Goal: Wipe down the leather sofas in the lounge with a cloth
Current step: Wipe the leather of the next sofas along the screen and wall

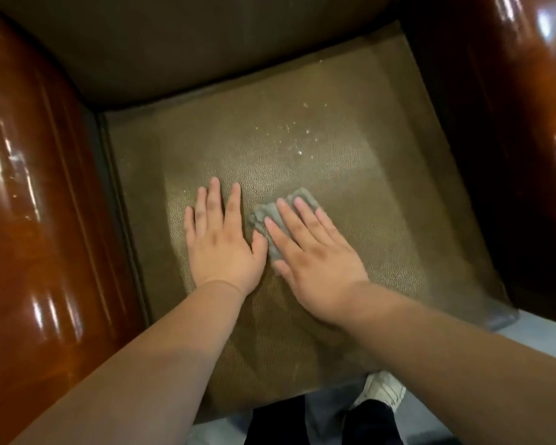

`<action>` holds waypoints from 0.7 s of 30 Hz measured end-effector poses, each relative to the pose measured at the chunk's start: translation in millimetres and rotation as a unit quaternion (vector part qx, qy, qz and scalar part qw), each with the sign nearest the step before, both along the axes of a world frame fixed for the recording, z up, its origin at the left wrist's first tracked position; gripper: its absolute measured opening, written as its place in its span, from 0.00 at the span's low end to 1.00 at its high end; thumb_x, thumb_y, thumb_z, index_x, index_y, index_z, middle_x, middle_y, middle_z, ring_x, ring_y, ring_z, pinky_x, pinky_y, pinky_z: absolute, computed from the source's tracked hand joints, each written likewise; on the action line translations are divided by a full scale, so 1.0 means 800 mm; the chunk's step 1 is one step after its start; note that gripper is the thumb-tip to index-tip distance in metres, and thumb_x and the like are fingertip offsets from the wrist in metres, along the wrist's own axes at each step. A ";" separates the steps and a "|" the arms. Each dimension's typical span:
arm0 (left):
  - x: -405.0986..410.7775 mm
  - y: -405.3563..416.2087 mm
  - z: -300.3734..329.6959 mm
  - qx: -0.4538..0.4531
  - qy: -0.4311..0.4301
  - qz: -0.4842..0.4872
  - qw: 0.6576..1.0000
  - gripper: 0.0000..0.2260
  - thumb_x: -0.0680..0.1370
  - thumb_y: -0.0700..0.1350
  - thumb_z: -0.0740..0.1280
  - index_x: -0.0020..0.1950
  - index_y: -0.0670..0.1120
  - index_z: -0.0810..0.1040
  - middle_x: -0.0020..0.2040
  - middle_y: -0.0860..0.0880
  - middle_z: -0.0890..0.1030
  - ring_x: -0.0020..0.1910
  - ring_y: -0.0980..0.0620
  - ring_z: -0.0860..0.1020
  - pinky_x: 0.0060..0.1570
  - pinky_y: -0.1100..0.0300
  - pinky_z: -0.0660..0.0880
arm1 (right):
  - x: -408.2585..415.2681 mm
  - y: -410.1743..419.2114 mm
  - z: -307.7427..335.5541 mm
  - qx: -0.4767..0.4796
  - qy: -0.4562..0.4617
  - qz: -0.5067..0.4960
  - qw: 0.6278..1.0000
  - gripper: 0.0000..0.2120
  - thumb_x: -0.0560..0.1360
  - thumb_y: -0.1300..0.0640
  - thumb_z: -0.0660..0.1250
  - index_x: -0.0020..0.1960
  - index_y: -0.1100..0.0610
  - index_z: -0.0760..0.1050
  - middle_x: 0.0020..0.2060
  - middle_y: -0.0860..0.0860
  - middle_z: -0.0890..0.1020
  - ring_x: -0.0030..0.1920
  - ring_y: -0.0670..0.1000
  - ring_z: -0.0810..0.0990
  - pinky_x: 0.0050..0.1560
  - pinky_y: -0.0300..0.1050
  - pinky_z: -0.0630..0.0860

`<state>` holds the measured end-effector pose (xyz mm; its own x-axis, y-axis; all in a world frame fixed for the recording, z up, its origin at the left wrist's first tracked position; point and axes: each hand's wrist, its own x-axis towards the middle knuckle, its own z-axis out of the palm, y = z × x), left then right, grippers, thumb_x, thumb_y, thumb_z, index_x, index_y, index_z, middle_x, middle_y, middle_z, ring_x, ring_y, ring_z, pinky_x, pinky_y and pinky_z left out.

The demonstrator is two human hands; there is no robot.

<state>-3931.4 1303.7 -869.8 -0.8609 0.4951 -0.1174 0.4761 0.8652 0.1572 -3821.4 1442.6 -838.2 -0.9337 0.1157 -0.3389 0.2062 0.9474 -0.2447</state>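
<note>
I look down on the olive-brown leather seat cushion (350,175) of a sofa. A small crumpled grey cloth (270,216) lies on the middle of the seat. My right hand (315,252) presses flat on the cloth with straight fingers, covering most of it. My left hand (222,239) rests flat on the bare leather just left of the cloth, fingers straight and spread. White specks and droplets (296,136) dot the leather beyond the hands.
Glossy reddish wooden armrests stand on the left (36,220) and right (527,107) of the seat. The dark leather backrest (206,43) rises at the far side. My dark trousers and a white shoe (382,390) show on the pale floor below the seat's front edge.
</note>
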 end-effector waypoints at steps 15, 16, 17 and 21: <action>-0.005 -0.005 -0.003 0.000 -0.009 -0.012 1.000 0.36 0.79 0.60 0.57 0.86 0.51 0.58 0.87 0.44 0.53 0.85 0.42 0.52 0.83 0.39 0.50 | -0.028 0.051 -0.010 -0.007 0.047 0.086 0.995 0.29 0.84 0.43 0.52 0.84 0.49 0.59 0.84 0.54 0.56 0.84 0.58 0.51 0.84 0.57 0.48; -0.006 -0.005 -0.003 -0.003 -0.009 -0.011 1.000 0.36 0.79 0.60 0.57 0.86 0.51 0.58 0.87 0.44 0.53 0.85 0.42 0.52 0.83 0.39 0.50 | -0.031 0.083 -0.014 -0.002 0.052 0.112 0.992 0.29 0.84 0.43 0.53 0.84 0.50 0.60 0.84 0.55 0.58 0.84 0.58 0.53 0.83 0.58 0.50; -0.006 -0.004 -0.002 -0.007 -0.012 -0.012 1.000 0.35 0.79 0.60 0.56 0.86 0.51 0.57 0.87 0.44 0.53 0.85 0.42 0.52 0.83 0.39 0.50 | -0.034 0.117 -0.018 0.018 0.055 0.088 0.994 0.30 0.84 0.43 0.53 0.84 0.52 0.60 0.83 0.56 0.59 0.84 0.59 0.54 0.83 0.60 0.52; -0.004 0.000 0.003 -0.030 -0.026 -0.002 0.999 0.35 0.80 0.60 0.55 0.86 0.50 0.57 0.87 0.44 0.53 0.85 0.42 0.51 0.83 0.39 0.50 | -0.058 0.210 -0.018 0.034 -0.047 -0.321 0.945 0.30 0.87 0.47 0.50 0.86 0.55 0.49 0.84 0.61 0.49 0.84 0.63 0.46 0.83 0.60 0.44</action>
<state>-3934.8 1303.6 -867.2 -0.8510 0.4889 -0.1918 0.4715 0.8721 0.1310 -3867.8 1611.0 -852.6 -0.6296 0.6730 -0.3881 0.7621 0.6321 -0.1401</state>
